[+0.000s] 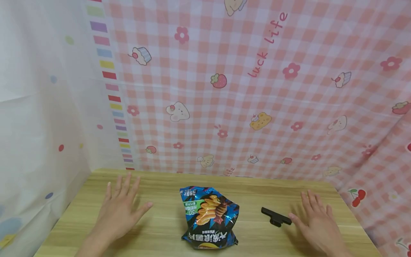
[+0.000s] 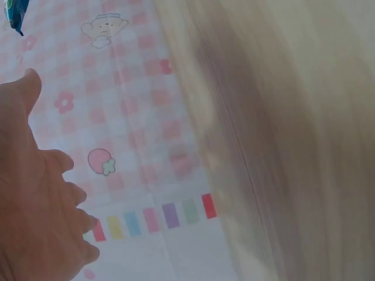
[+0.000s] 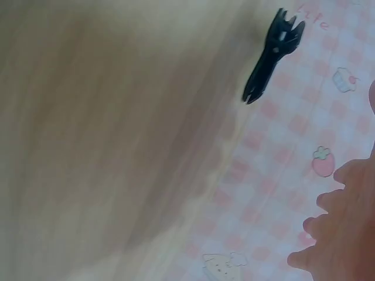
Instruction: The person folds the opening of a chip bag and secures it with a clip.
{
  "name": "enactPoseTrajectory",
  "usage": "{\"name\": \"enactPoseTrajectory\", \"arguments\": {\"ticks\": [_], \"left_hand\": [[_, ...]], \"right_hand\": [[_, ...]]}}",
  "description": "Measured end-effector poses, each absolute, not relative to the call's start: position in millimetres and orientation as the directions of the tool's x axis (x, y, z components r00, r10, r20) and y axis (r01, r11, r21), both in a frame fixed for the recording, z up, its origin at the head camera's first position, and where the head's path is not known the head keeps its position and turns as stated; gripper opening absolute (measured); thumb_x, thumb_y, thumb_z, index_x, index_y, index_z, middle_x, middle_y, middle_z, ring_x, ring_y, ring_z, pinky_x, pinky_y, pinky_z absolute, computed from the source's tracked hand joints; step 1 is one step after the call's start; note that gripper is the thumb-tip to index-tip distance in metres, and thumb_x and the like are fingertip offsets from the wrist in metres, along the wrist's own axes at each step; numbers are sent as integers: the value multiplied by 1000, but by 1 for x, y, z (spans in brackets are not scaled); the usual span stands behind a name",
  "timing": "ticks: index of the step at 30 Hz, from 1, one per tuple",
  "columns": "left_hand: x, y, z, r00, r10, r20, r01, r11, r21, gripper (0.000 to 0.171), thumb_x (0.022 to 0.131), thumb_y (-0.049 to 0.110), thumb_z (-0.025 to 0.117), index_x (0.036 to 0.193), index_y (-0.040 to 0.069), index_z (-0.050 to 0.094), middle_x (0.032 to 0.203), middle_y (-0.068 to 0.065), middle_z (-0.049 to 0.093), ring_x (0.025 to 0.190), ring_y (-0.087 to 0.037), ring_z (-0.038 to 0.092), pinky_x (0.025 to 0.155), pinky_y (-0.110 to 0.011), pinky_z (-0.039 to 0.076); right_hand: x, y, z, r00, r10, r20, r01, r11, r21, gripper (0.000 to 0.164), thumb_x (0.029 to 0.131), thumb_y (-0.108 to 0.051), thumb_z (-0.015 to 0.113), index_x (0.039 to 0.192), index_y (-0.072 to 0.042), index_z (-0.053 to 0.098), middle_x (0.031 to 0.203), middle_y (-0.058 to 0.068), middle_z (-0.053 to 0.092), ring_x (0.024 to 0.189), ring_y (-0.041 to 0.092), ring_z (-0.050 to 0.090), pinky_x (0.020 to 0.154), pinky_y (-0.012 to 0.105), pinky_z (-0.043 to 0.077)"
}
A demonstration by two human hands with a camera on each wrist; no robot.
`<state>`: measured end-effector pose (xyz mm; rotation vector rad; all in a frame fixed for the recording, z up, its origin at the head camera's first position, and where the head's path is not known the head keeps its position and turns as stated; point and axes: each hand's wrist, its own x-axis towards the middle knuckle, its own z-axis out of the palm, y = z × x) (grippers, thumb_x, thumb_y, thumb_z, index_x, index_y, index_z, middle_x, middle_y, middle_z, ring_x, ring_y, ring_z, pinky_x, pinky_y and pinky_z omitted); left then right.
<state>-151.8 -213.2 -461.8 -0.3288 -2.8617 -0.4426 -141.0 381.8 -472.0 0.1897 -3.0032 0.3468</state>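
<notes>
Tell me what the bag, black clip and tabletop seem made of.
Bag: glossy plastic or foil film, judging by creases and glints. Black clip: probably smooth plastic, evenly dark with faint glints. Tabletop: smooth wood or wood-look laminate, showing grain.

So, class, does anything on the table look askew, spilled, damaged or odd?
No spill or obvious damage shows. The one slight oddity is the snack bag: its lettering appears upside down in the head view. The black clip lies aslant, apart from it, which seems ordinary.
</notes>
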Motion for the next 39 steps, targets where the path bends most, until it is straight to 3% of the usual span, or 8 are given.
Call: {"name": "enactPoseTrajectory", "arguments": {"ticks": [8,21,34,39], "left_hand": [[-152,-205,-459,-937,183,297,266,925,271,89,103,58,58,164,1,27,172,-25,6,156,-51,3,124,-62,-12],[-153,-189,-454,-902,188,388,309,909,279,87,101,56,62,163,3,33,171,-25,16,157,-49,11,126,-62,-5],[-156,-172,-455,-858,185,480,358,884,300,84,97,54,67,160,5,40,170,-23,23,153,-50,23,127,-61,0],[-157,-167,-454,-844,172,508,371,872,320,84,96,54,69,159,6,42,168,-23,27,151,-48,28,128,-59,2]], "right_hand": [[-137,368,-466,-972,-134,195,-174,963,-204,91,106,-51,56,164,6,16,168,34,11,154,56,7,121,66,-15],[-133,346,-462,-944,-169,285,-232,952,-201,89,103,-48,63,162,6,24,164,37,23,152,55,18,123,69,-1],[-133,323,-462,-910,-176,374,-275,934,-228,90,97,-45,73,159,6,33,160,38,31,150,53,28,115,75,24],[-131,313,-463,-880,-193,435,-318,918,-237,90,97,-47,72,160,5,33,161,36,32,151,50,29,119,71,23]]}}
